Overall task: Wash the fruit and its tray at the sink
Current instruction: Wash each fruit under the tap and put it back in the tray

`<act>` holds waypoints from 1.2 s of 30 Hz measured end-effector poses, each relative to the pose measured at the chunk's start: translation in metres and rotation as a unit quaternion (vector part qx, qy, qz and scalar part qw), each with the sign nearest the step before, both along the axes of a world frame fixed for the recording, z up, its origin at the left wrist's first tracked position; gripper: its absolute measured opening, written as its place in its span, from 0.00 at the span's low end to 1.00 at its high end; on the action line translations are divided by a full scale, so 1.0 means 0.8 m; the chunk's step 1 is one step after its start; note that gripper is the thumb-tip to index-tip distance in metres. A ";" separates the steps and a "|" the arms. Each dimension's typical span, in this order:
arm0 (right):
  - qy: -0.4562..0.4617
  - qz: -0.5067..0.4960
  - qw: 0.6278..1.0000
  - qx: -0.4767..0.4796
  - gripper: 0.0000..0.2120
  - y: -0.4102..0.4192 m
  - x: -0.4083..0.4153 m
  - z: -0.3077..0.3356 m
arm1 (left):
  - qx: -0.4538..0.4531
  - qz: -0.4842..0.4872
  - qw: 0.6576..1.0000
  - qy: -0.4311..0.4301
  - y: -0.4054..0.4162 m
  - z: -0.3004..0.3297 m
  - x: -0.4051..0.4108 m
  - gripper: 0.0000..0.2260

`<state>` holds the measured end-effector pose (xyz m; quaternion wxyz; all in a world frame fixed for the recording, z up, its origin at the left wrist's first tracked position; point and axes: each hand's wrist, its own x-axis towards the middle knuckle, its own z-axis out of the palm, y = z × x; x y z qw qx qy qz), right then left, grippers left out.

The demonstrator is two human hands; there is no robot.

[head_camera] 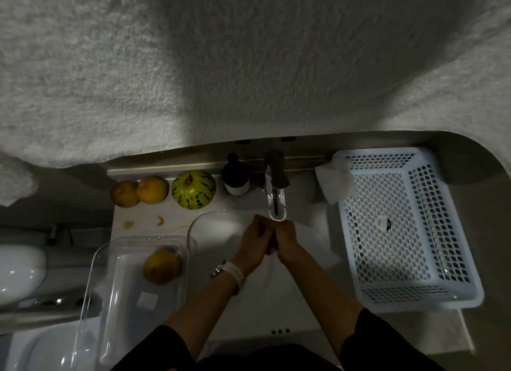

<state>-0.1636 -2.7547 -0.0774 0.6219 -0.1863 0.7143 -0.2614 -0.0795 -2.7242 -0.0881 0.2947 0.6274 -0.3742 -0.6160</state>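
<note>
Right under the tap point(276, 202), the left hand point(255, 239) and the right hand point(286, 239) are pressed together over the sink point(210, 224), fingers curled around something small and dark between them; what it is cannot be told. One yellow fruit point(162, 265) lies in the clear tray point(110, 287) just left of the sink. Behind it, along the counter's back edge, sit two orange fruits point(139, 191) and a striped green melon point(193, 189), with a dark bottle point(236, 177) beside them. A white basket point(398, 227) stands right of the sink.
</note>
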 end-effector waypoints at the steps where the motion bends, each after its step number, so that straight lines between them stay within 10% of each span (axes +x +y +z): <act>1: -0.043 -0.024 0.999 0.013 0.13 -0.003 -0.003 0.004 | -0.027 -0.025 0.999 -0.015 -0.001 -0.003 0.001 0.12; 8: 0.142 0.025 0.980 -0.141 0.09 -0.001 0.013 0.001 | 0.098 0.042 0.991 -0.083 -0.030 0.002 -0.010 0.10; 13: 0.160 0.103 0.954 -0.232 0.12 0.016 0.000 -0.004 | 0.253 0.039 0.961 0.109 -0.038 0.017 -0.002 0.27; 18: 0.136 0.041 0.976 -0.164 0.15 0.007 -0.005 -0.007 | 0.041 -0.089 0.988 -0.121 -0.032 0.006 -0.008 0.16; 24: -0.087 -0.109 0.989 0.052 0.14 -0.015 -0.020 -0.001 | -0.073 -0.140 0.979 -0.126 -0.018 0.001 -0.005 0.14; 33: 0.114 0.014 0.973 -0.201 0.14 0.003 0.005 0.010 | -0.044 -0.045 0.970 -0.234 -0.023 0.014 -0.008 0.13; 36: 0.134 0.032 0.964 -0.226 0.14 0.004 0.009 0.008 | 0.095 0.036 0.991 -0.083 -0.030 0.012 -0.001 0.17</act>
